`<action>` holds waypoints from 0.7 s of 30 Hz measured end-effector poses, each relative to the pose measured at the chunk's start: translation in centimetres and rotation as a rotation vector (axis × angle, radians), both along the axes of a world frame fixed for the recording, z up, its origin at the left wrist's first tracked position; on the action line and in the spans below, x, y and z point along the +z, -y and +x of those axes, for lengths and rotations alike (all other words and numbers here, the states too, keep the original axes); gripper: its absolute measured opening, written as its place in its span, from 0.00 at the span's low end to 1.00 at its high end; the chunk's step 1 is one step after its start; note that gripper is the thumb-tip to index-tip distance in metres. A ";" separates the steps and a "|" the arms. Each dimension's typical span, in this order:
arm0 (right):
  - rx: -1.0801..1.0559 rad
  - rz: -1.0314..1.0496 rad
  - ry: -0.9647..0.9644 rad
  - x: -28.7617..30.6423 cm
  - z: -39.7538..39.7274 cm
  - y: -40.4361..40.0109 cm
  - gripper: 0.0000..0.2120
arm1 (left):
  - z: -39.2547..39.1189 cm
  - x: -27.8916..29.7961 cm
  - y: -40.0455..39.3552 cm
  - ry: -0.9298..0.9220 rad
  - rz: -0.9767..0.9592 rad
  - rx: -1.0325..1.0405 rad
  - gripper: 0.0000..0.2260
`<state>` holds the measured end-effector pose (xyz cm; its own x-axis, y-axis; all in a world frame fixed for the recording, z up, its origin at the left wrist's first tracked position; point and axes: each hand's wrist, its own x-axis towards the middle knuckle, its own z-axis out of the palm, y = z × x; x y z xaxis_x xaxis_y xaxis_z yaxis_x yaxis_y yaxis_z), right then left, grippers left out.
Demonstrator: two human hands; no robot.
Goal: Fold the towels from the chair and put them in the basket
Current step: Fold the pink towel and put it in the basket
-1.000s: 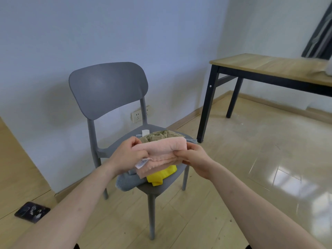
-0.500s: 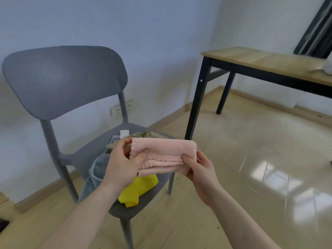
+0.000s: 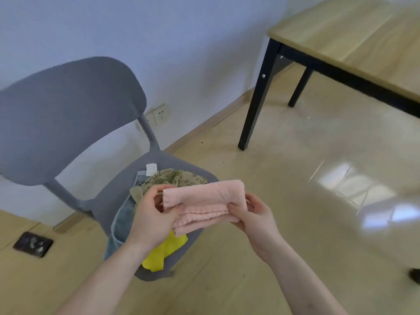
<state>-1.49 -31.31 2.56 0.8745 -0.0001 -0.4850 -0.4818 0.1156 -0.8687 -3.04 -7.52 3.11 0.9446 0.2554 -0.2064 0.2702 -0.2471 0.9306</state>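
Folded pink towel (image 3: 204, 202) held in the air just above the front of the grey chair (image 3: 75, 114), left hand (image 3: 152, 214) gripping its left end with curled fingers, right hand (image 3: 252, 212) pinching the right end. On the seat beneath: a green patterned towel (image 3: 175, 179), a blue-grey towel (image 3: 120, 226) and a yellow cloth (image 3: 162, 252) hanging over the front edge. Wooden tabletop (image 3: 354, 35) on black legs well apart at upper right.

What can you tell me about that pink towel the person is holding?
The pink towel is pale peach-pink, soft-looking cloth, folded into a thick oblong bundle with several layered edges showing along its lower side. It is held in the air, roughly level, just in front of the grey chair. The left hand grips its left end and the right hand pinches its right end. It touches nothing else.
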 end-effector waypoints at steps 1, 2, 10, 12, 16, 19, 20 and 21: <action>0.002 -0.008 -0.006 2.9 0.0 1.1 0.13 | 0.1 2.7 0.7 -0.025 0.004 -0.018 0.18; -0.001 -0.014 -0.012 5.8 0.0 2.4 0.14 | 0.0 5.5 1.6 -0.043 0.018 -0.039 0.18; -0.062 -0.107 -0.017 29.4 -2.2 14.6 0.13 | -0.8 29.0 13.4 -0.066 0.054 -0.176 0.15; -0.086 -0.134 -0.009 33.8 -2.7 18.1 0.12 | -0.6 33.7 16.8 -0.041 0.069 -0.211 0.14; -0.124 -0.147 0.020 39.7 -2.5 24.3 0.11 | 0.2 40.0 23.2 0.033 0.063 -0.268 0.14; -0.157 -0.149 0.042 42.7 -1.9 28.1 0.11 | 1.0 42.3 26.8 0.061 0.072 -0.320 0.14; -0.172 -0.149 0.051 43.5 -1.6 29.3 0.11 | 1.4 42.9 27.9 0.061 0.064 -0.336 0.14; -0.187 -0.149 0.063 44.4 -1.3 30.4 0.11 | 1.9 43.4 29.0 0.060 0.063 -0.356 0.14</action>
<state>-2.78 -61.72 46.94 0.8809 -0.2323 -0.4123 -0.4086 0.0662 -0.9103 -1.10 -36.51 46.51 0.9864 -0.0814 -0.1426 0.1024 -0.3736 0.9219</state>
